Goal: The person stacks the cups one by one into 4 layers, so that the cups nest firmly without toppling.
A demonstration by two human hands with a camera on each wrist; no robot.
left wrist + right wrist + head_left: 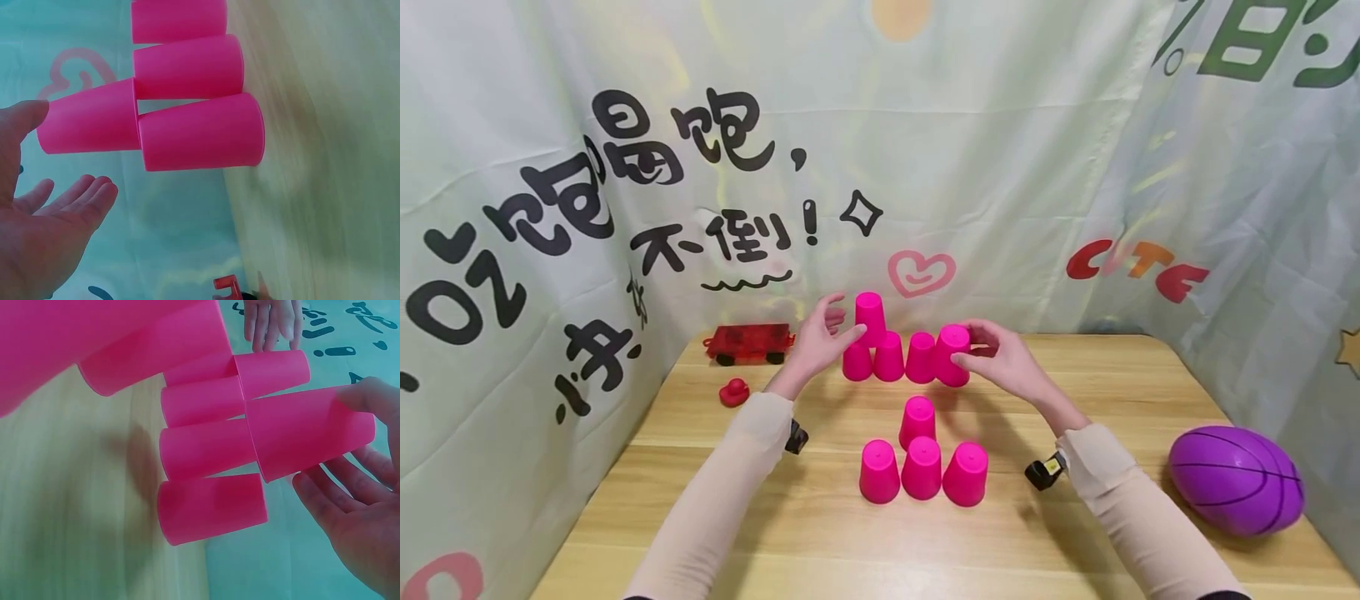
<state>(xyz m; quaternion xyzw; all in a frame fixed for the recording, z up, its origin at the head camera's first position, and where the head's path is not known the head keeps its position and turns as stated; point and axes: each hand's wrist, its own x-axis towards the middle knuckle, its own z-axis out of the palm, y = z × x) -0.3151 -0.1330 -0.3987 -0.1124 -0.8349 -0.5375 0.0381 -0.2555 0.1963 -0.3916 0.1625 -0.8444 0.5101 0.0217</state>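
Observation:
Pink cups stand upside down in a back row, including one near its left end. On the left pair sits an upper cup. My left hand is beside it, thumb tip at its side near the top, other fingers extended and apart from it. My right hand pinches another pink cup between thumb and fingers, mouth down. In the right wrist view, that cup's rim is right at the tops of the lower cups, such as the end one.
Closer to me stand more upturned pink cups, three abreast with one behind. A red toy cart and red rubber duck lie at the left, a purple ball at the right. A printed curtain hangs behind the table.

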